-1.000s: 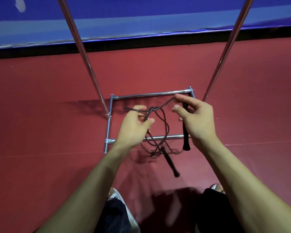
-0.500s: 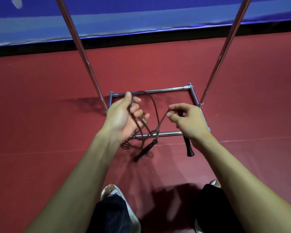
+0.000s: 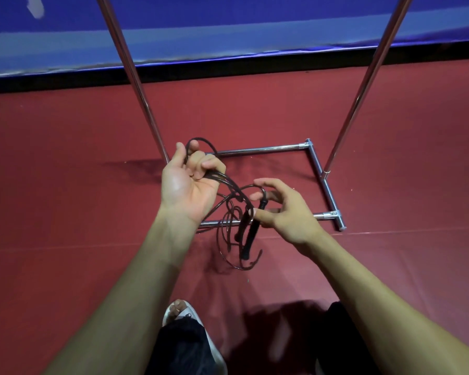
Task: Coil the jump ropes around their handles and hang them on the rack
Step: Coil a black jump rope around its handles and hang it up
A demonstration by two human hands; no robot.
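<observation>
I take the chrome tube rack, whose rectangular base lies flat on the red floor, as my marker. My left hand is above the base's left end, palm turned up, its fingers curled tight round a bundle of strands of the thin dark brown jump rope. One loop arches over my fingertips. I hold it this way to keep the gathered turns from slipping apart while the rest is brought in. From that fist the cord spills down over the base's near bar in loose, uneven loops, and the lowest of them hang towards the floor on my side of the bar. So the coil is far from neat, and nothing I can see hangs on the rack yet. Just right of the loops, over that same near bar, the ribbed black plastic handle dangles almost upright. What looks like a second handle lies close against it. My right hand pinches the first handle near its top between thumb and bent fingers, the forefinger stretched out loose. I judge this steadies the handle so the cord can be wound onto it next.
</observation>
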